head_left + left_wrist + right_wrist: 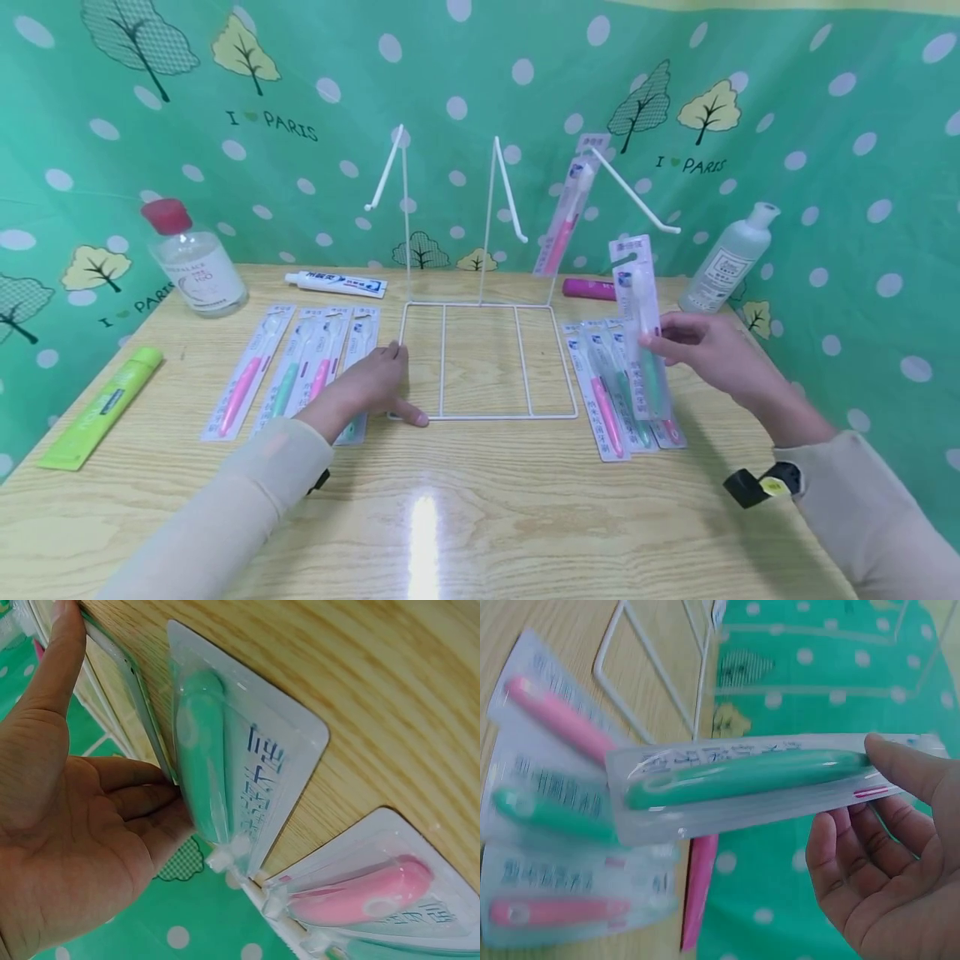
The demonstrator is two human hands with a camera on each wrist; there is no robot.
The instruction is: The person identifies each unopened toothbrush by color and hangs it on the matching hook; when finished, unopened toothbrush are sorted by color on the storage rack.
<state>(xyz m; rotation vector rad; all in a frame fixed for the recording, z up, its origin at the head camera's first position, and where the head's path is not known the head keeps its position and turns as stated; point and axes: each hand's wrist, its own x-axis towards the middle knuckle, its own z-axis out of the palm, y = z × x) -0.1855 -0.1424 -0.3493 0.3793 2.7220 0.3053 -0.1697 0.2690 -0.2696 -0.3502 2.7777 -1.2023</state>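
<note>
My right hand (708,350) pinches a packaged toothbrush (750,780) with a green handle between thumb and fingers. It stands roughly upright above several packaged toothbrushes (611,417) on the table, below the right hook of a white wire rack (480,417). Another packaged toothbrush (562,225), pink-handled, hangs at that hook's back end. My left hand (363,383) rests on the rack's left base corner, thumb along the front wire and fingers at the side wire; some fingertips are hidden in the left wrist view. Beside it lie several packaged toothbrushes (243,375) in pink and green.
A red-capped bottle (202,275) and a green tube (105,408) are at the left. Behind lie a white-blue toothpaste tube (337,284) and a magenta item (588,289). A pale bottle (727,262) stands back right. The rack's other two hooks jut forward.
</note>
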